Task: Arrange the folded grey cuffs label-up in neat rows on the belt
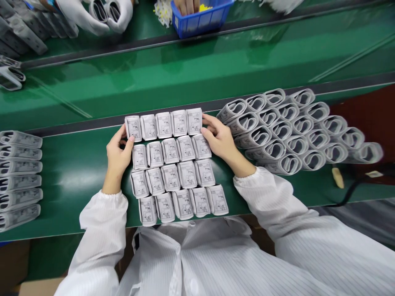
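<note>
Several rows of folded, grey-white printed leaflets (170,176) lie on the green work surface in front of me. At the left end of the farthest row (163,125), my left hand (118,153) is closed, its thumb on the front of the end leaflet. The opposite end of that row is gripped by my right hand (220,139), fingers behind and thumb near the lower corner. Between them, the leaflets of this row stand side by side, pressed from both ends. The fingertips behind the row are partly hidden.
Rolled-looking folded leaflets (286,131) are stacked on the right, with more (20,176) at the left. Across the green divider, a person's gloved hands (101,20) hold folded pieces. Another person's hand (187,5) reaches into a blue bin (200,22).
</note>
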Demonstrator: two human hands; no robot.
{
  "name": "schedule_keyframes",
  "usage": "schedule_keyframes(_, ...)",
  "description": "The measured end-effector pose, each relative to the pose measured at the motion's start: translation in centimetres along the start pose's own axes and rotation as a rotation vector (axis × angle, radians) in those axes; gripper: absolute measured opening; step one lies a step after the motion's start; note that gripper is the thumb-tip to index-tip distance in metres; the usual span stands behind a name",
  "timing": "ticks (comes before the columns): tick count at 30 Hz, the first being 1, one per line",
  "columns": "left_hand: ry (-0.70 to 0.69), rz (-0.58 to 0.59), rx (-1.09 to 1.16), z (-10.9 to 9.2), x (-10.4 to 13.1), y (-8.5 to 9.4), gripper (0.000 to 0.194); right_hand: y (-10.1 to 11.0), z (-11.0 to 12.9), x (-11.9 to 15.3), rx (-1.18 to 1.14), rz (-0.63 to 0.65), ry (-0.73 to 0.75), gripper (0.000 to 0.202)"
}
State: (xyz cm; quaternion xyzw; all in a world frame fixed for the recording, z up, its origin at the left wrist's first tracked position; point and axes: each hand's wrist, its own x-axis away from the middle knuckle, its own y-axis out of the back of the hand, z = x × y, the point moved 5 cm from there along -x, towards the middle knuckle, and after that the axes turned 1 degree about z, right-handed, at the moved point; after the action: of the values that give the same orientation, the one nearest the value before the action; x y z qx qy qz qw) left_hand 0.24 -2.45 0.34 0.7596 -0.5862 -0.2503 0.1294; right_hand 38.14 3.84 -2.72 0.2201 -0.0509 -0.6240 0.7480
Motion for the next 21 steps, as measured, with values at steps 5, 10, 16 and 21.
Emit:
schedule_keyframes(5,0.003,-0.004,-0.007,0.09,-0.04,0.04,0.070,0.03,-0.03,-0.04,0.002,0.000,0.006,0.065)
schedule_keyframes(10,0.007,-0.004,-0.006,0.11,-0.05,0.09,0.069,0.04,0.10,-0.07,0.007,0.009,-0.016,0.067)
schedule_keyframes(16,-0.001,-0.009,-0.011,0.26,-0.04,0.12,0.069,0.01,0.22,-0.09,-0.005,-0.003,-0.003,0.068)
schedule_keyframes(21,-0.007,-0.004,-0.010,0.33,-0.04,0.10,0.068,-0.04,0.14,-0.11,-0.011,-0.011,0.006,0.070)
